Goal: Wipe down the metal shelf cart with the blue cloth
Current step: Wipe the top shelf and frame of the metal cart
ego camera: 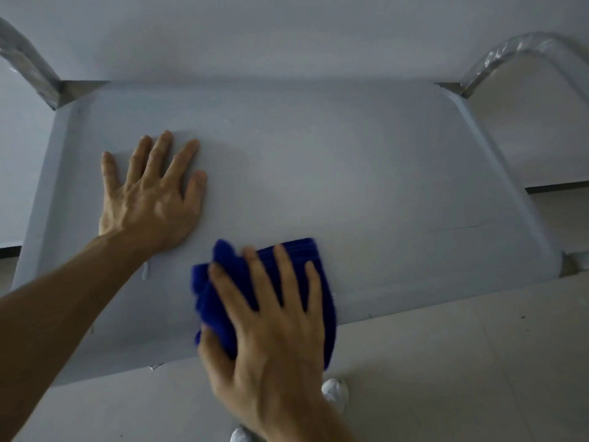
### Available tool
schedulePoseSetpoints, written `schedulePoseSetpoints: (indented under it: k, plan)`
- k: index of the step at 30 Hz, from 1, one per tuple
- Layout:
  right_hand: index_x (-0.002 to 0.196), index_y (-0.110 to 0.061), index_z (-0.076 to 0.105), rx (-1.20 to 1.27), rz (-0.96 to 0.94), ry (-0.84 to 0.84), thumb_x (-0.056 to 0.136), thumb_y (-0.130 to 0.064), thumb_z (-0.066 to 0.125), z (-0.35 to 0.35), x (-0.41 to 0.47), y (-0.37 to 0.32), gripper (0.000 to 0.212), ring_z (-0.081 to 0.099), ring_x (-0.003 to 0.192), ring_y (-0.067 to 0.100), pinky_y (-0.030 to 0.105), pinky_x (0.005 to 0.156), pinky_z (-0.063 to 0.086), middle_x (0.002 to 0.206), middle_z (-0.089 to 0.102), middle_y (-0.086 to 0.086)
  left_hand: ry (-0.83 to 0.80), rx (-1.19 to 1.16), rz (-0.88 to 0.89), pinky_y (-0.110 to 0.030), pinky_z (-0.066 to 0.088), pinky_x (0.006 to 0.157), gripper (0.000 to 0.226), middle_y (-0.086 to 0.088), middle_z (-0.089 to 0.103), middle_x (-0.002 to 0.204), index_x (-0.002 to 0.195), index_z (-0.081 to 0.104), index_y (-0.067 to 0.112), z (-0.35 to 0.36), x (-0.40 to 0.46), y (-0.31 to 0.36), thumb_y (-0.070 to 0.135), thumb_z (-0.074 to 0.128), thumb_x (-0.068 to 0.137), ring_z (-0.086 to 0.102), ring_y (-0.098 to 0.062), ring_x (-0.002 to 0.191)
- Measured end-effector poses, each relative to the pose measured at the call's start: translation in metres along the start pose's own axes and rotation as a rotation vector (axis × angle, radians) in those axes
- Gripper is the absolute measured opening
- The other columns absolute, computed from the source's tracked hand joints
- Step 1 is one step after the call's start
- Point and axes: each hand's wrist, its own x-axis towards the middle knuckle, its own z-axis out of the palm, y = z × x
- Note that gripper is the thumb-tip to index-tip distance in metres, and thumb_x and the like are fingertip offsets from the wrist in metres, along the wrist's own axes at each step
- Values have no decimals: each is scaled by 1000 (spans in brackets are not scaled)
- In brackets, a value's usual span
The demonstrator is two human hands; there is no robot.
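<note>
The metal shelf cart's top tray (366, 173) fills the middle of the head view, grey with a raised rim. My left hand (149, 196) lies flat on its left part, fingers spread, holding nothing. My right hand (271, 323) presses the bunched blue cloth (220, 301) onto the tray's near edge, fingers spread over it. Part of the cloth hangs past the near rim under my palm.
A curved handle wrapped in clear plastic (522, 55) rises at the tray's far right corner, and another upright (25, 59) at the far left. A pale wall stands behind. Tiled floor (446, 378) lies below, with my white shoes (336, 392) near the cart.
</note>
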Motion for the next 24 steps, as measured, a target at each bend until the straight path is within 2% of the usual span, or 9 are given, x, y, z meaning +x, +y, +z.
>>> schedulePoseSetpoints:
  k: [4, 6, 12, 15, 18, 20, 22, 24]
  plan:
    - [139, -41, 53, 63, -169, 9, 82, -56, 59, -9, -11, 30, 60, 40, 143, 25, 54, 115, 28, 148, 51, -7, -3, -4, 13, -58, -6, 117, 64, 6, 1, 164, 151, 1, 42, 1, 0, 1, 67, -1, 92, -4, -16, 150]
    - [138, -39, 56, 16, -163, 30, 88, -56, 51, -21, -7, 62, 53, 43, 141, 26, 53, 115, 29, 147, 53, -7, 11, -16, 6, -57, -5, 117, 64, 6, 4, 164, 151, 3, 41, 2, 0, 2, 66, 1, 93, -2, -16, 150]
    - [143, -32, 51, -192, 175, 6, 90, -51, 39, -48, 38, 132, 58, 46, 135, 29, 50, 115, 29, 144, 56, -3, 27, -33, -17, -58, -4, 118, 62, 6, 6, 164, 151, 5, 41, 1, -2, 5, 63, 3, 93, -1, -16, 150]
    - [144, -30, 48, -238, 316, 51, 92, -50, 32, -37, 81, 128, 58, 44, 135, 31, 53, 112, 27, 143, 56, 1, 31, -45, -20, -58, -4, 117, 61, 6, 6, 164, 152, 5, 42, -1, -3, 6, 61, 4, 94, -1, -16, 150]
    - [148, -30, 39, -223, 454, 86, 96, -51, 33, -13, 129, 98, 57, 33, 140, 40, 62, 114, 19, 152, 45, 9, 29, -45, -15, -56, -7, 118, 61, 8, 3, 164, 152, 1, 42, 0, -3, 7, 61, 2, 94, -5, -15, 150]
    - [150, -32, 38, -212, 349, 67, 93, -53, 32, 6, 154, 64, 61, 29, 142, 43, 64, 115, 15, 158, 36, 9, 20, -53, -13, -56, -8, 117, 61, 8, 2, 164, 153, 1, 42, -1, -2, 6, 60, 3, 95, -6, -14, 150]
    - [148, -34, 40, -170, 161, 25, 89, -57, 26, 19, 172, 32, 65, 28, 143, 43, 64, 116, 13, 161, 30, 5, 3, -31, -5, -56, -9, 117, 60, 7, -2, 164, 153, -3, 41, -1, -2, 5, 58, 0, 95, -9, -15, 149]
    - [145, -34, 43, -124, -25, -19, 89, -57, 27, 24, 186, 20, 63, 32, 142, 40, 64, 115, 17, 162, 28, 2, -4, 12, 12, -57, -8, 117, 60, 6, -6, 164, 152, -9, 41, -2, -3, 3, 56, -5, 94, -12, -17, 149]
